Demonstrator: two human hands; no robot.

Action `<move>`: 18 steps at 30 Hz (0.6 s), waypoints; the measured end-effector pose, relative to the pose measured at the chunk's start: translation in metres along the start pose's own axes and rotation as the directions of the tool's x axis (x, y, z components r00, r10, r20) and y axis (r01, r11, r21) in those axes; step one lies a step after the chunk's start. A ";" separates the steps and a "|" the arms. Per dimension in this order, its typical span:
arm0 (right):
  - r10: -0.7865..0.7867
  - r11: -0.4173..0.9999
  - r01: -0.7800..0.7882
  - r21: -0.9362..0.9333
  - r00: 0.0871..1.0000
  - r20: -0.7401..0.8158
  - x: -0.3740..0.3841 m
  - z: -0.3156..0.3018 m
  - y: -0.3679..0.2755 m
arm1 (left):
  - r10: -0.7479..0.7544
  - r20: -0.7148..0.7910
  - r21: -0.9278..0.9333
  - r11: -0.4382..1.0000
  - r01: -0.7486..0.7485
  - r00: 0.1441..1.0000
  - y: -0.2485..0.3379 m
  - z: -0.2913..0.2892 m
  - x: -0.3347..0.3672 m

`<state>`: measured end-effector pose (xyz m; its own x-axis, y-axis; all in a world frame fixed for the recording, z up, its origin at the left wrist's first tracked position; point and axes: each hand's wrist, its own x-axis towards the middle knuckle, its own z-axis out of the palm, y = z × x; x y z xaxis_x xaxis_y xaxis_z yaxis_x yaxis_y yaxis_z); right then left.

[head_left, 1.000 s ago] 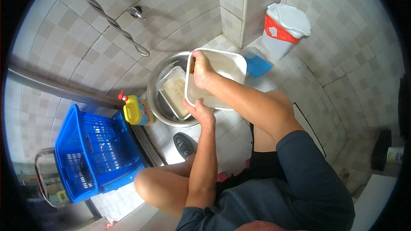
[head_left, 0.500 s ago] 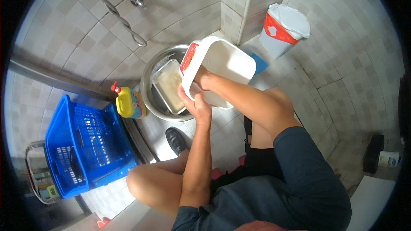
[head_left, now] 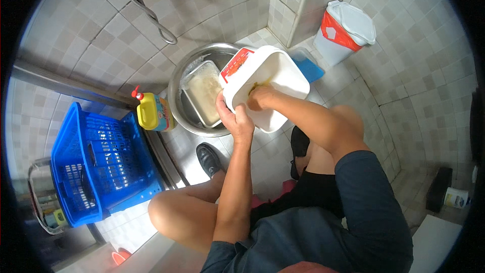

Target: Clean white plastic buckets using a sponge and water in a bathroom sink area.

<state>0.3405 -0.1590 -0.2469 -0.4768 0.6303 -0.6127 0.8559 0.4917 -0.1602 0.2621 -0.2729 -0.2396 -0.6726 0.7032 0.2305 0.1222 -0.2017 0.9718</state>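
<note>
My left hand (head_left: 237,122) grips the near left rim of a white plastic bucket (head_left: 293,78) with a red label, its fingers wrapped over the edge. The bucket is tilted, its opening turned toward me. Inside it, my right hand (head_left: 261,98) is closed and presses a yellow-green sponge-like pad (head_left: 256,86) against the inner wall; most of the pad is hidden under the fingers. The bucket overlaps the right side of a steel basin (head_left: 176,86), where a rectangular tray (head_left: 202,117) lies in cloudy liquid.
Left of the basin stands a yellow bottle (head_left: 147,115) with a red pump, beside a blue plastic basket (head_left: 113,156). A lidded white bucket (head_left: 336,40) and a blue dustpan-like piece (head_left: 307,68) sit at the far right. A metal hose (head_left: 139,5) hangs at the wall.
My right hand has moved right and deeper into the bucket, and the yellow-green pad now shows beside it. The bucket's opening has turned more toward me.
</note>
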 end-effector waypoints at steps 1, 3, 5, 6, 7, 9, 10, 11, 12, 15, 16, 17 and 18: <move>0.003 1.000 -0.003 0.005 1.000 0.004 -0.003 0.001 0.006 | -0.016 0.024 0.023 1.000 0.015 1.000 0.001 0.002 -0.001; 0.060 0.973 -0.083 -0.214 0.992 -0.110 -0.013 -0.003 0.016 | -0.003 0.022 0.027 1.000 0.002 1.000 0.000 0.003 0.001; 0.064 0.959 -0.093 -0.267 0.991 -0.116 0.000 0.011 0.032 | 0.010 0.018 0.031 0.999 -0.010 1.000 0.002 0.004 0.004; 0.016 0.932 -0.113 -0.346 0.963 -0.270 0.001 0.018 0.039 | 0.014 0.037 0.055 0.998 -0.016 0.999 0.005 0.005 0.006; -0.046 0.897 -0.144 -0.418 0.910 -0.413 0.004 0.024 0.043 | 0.019 0.055 0.078 0.997 -0.023 0.998 0.007 0.007 0.007; -0.061 0.852 -0.182 -0.491 0.897 -0.438 0.008 0.028 0.048 | 0.014 0.070 0.075 0.997 -0.019 0.997 0.009 0.010 0.009; -0.080 0.799 -0.221 -0.559 0.883 -0.462 0.009 0.029 0.052 | 0.013 0.085 0.071 0.997 -0.019 0.996 0.010 0.013 0.008; -0.086 0.800 -0.213 -0.560 0.884 -0.460 0.009 0.026 0.048 | 0.011 0.080 0.077 0.997 -0.018 0.997 0.011 0.010 0.009; -0.063 0.790 -0.174 -0.588 0.931 -0.361 0.006 0.019 0.044 | 0.026 0.067 0.099 0.995 -0.033 0.997 0.011 0.009 0.008; -0.054 0.800 -0.087 -0.594 0.975 -0.215 -0.003 0.015 0.045 | 0.051 0.058 0.125 0.990 -0.058 0.997 0.009 0.009 0.008; -0.076 0.819 -0.038 -0.573 0.982 -0.173 -0.005 0.015 0.047 | 0.062 0.059 0.133 0.989 -0.070 0.996 0.009 0.009 0.008; -0.082 0.817 -0.032 -0.576 0.982 -0.171 -0.009 0.011 0.043 | 0.061 0.052 0.135 0.989 -0.068 0.997 0.008 0.006 0.009; -0.098 0.846 0.043 -0.531 0.992 -0.076 -0.017 0.003 0.037 | 0.052 0.040 0.162 0.985 -0.057 0.998 0.007 0.002 0.010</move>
<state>0.3813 -0.1533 -0.2449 -0.5726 0.6227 -0.5332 0.5974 0.7624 0.2488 0.2577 -0.2662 -0.2308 -0.6360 0.7183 0.2821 0.2768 -0.1289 0.9522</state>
